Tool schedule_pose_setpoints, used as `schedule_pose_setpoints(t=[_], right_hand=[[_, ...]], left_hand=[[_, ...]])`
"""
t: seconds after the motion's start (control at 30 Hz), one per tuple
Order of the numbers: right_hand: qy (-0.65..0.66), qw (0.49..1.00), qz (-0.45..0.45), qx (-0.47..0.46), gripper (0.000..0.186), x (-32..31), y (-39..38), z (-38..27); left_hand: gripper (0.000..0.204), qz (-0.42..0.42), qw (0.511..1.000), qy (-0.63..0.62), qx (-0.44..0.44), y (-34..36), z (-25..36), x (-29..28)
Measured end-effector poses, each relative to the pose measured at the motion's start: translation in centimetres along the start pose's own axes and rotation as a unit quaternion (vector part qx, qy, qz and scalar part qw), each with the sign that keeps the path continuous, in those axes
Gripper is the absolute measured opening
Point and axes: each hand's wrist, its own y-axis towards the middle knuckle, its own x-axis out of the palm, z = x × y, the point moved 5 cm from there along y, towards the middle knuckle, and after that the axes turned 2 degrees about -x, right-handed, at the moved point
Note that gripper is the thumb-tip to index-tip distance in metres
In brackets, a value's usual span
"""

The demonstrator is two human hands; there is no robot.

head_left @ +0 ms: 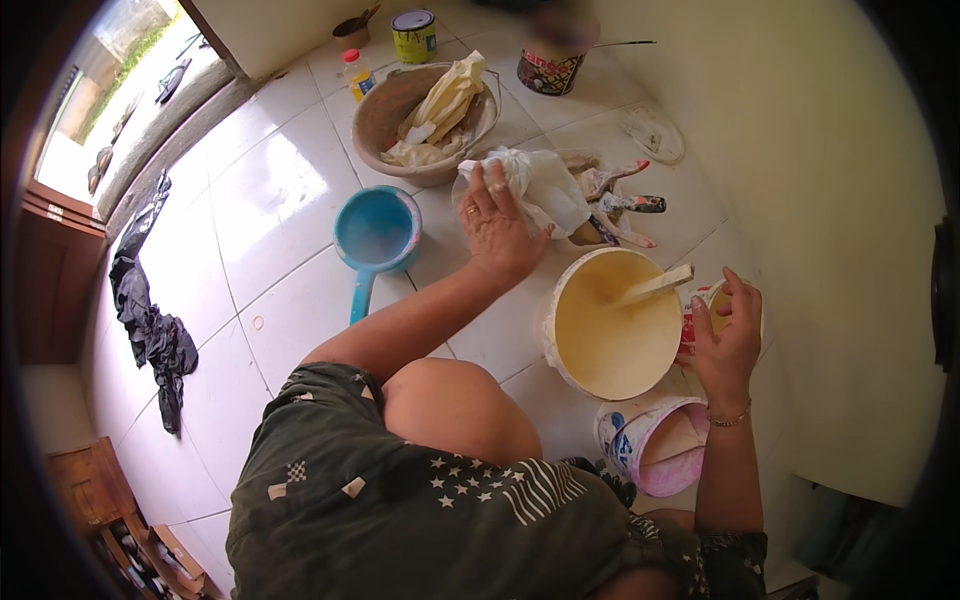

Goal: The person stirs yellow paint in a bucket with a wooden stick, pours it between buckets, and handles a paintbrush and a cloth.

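Head view, going left to right across a white tiled floor (250, 230). At the far left a dark cloth (150, 320) lies crumpled near a wooden door frame, well apart from the rest. Next comes a blue dipper (376, 232) with a long handle pointing toward the person, standing upright on the tiles. Behind it sits a wide brown basin (385, 115) with pale yellow rags (445, 100) piled inside, and beyond that a small yellow bottle (358, 72) and a paint can (413, 35) near the wall.

The left hand (495, 230) reaches forward from a bare forearm and presses down on a white cloth (545, 185), the fingers (497, 185) curled over its bunched edge and gripping it. Just beside the cloth, to its right, lie a few paint brushes (625, 205) on the floor.

Nearer the person stands a large white bucket (612, 325) filled with cream paint, a wooden stir stick (655, 285) leaning in it against the rim. The right hand (725, 345), with a bracelet at the wrist, holds a small cup (718, 310) of yellowish paint just beside the bucket's right side, the fingers wrapped around its rim. Below that, a small pink and white tub (655, 440) lies tilted on the tiles, close to the person's knee.
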Motion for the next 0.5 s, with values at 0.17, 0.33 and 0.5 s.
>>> schedule_pose_setpoints(t=[0.17, 0.33, 0.5], right_hand=[[0.022, 1.000, -0.005, 0.020, 0.043, -0.2, -0.7, 0.7], [0.032, 0.999, -0.018, 0.027, 0.041, 0.5, -1.2, 0.4], [-0.001, 1.000, -0.025, 0.018, 0.036, 0.7, -1.5, 1.5]], left_hand=[[0.064, -0.091, 0.936, 0.147, 0.307, -0.1, 2.6, 2.1], [0.045, -0.199, 0.869, 0.345, 0.294, 3.0, -0.8, 6.0], [0.046, -0.233, 0.838, 0.444, 0.217, 4.5, -1.5, 8.3]])
